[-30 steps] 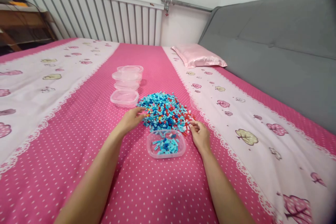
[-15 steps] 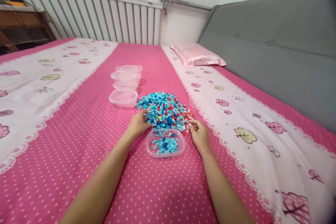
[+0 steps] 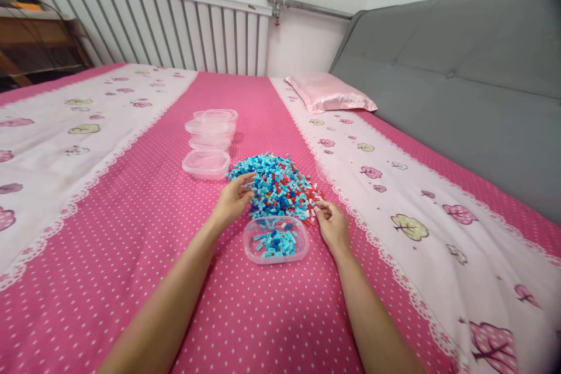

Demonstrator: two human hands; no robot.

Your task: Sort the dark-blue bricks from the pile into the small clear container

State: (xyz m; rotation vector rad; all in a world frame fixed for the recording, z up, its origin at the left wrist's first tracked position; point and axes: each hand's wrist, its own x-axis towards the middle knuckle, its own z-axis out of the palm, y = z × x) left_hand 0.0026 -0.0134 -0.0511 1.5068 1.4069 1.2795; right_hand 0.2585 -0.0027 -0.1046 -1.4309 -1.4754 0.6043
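My left grip [image 3: 232, 201] is slightly parted at the left side of the brick pile [image 3: 283, 187], hiding some pieces. My right grip [image 3: 334, 226] is narrow at the pile's right near edge; I cannot tell whether its fingertips pinch a piece. Right of the pile, a see-through item [image 3: 323, 172] is too faint to make out. The bricks are too many to count (mostly blue, redder toward the right). I count four clear tubs [image 3: 205, 162] in a near-far row at left, overlapping in sight. One partly filled tub [image 3: 277, 260] sits just near of the pile, long axis left to right.
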